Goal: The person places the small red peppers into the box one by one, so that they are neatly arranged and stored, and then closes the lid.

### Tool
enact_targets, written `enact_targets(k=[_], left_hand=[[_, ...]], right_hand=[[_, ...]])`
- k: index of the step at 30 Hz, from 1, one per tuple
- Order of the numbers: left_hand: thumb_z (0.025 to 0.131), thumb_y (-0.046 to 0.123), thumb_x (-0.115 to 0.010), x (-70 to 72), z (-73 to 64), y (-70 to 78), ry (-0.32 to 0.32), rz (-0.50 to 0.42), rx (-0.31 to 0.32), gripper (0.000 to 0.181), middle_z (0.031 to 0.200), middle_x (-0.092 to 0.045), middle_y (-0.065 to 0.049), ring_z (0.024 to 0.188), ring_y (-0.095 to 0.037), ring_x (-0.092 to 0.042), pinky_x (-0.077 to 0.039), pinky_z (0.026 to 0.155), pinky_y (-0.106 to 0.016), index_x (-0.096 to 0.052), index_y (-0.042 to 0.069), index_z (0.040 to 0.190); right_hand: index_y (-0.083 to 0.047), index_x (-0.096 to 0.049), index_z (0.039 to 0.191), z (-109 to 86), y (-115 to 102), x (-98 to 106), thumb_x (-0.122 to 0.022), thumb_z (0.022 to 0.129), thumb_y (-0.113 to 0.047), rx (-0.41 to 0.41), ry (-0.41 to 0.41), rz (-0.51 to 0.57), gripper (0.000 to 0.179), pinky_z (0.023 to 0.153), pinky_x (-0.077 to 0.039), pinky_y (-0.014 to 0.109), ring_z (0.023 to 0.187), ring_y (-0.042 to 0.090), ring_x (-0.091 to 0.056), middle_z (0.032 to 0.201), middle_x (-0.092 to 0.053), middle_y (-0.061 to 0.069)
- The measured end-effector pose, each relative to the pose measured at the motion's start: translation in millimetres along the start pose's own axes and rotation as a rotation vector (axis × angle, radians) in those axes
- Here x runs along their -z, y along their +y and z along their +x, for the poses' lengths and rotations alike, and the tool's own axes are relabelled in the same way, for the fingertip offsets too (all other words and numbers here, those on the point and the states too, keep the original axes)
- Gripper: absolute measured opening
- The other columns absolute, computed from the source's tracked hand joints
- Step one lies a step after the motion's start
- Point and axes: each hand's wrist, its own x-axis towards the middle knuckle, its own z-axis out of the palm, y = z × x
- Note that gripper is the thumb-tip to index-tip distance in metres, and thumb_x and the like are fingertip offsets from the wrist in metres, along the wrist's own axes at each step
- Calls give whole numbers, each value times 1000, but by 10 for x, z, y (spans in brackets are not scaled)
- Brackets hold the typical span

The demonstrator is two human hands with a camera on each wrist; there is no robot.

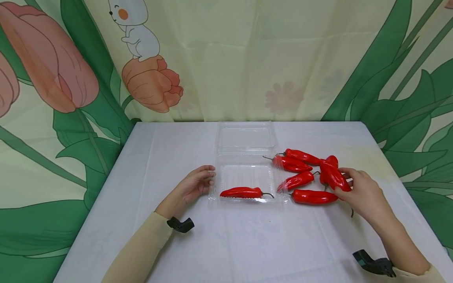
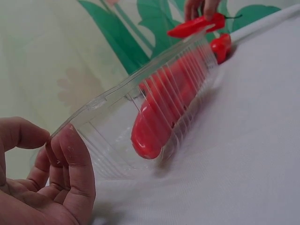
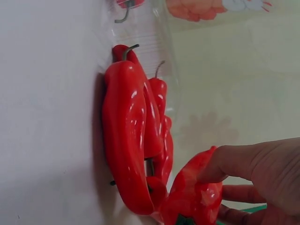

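Note:
A clear plastic clamshell box (image 1: 244, 175) lies with its lid folded back on the white cloth. My left hand (image 1: 196, 184) pinches its left rim between thumb and fingers, as the left wrist view shows. One red pepper (image 1: 241, 192) lies along the near side inside the box, its green stem pointing right. To the right of the box, my right hand (image 1: 366, 192) grips another red pepper (image 1: 332, 175) between thumb and fingers. In the right wrist view this held pepper (image 3: 194, 192) is raised beside the others, its stem end toward the bottom edge.
Several red peppers (image 1: 315, 197) are heaped right of the box, some close against its right wall. The lid (image 1: 246, 137) reaches near the table's back edge. Behind the white-covered table (image 1: 247, 247) hangs a printed curtain (image 1: 230, 59) with flowers and leaves.

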Motion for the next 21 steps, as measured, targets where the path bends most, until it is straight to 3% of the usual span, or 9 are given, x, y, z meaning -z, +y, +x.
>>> enact_targets(k=[11,21], left_hand=[[102,11,-58,-2,9,-6,25,0,2,23,97,-59,0,74,-12,-58,-54,65,-21,-52,10,124],[102,11,-57,-4,9,2,6,1,7,24,97,-58,0,75,-13,-58,-55,66,-21,-50,10,125]], right_hand=[[11,-45,142,11,-197,-26,-86,76,-10,51,28,14,81,61,-62,47,104,51,-54,128,-51,35],[5,-49,143,44,-424,-40,-86,76,-9,106,19,34,78,65,-63,50,105,49,-56,126,-53,32]])
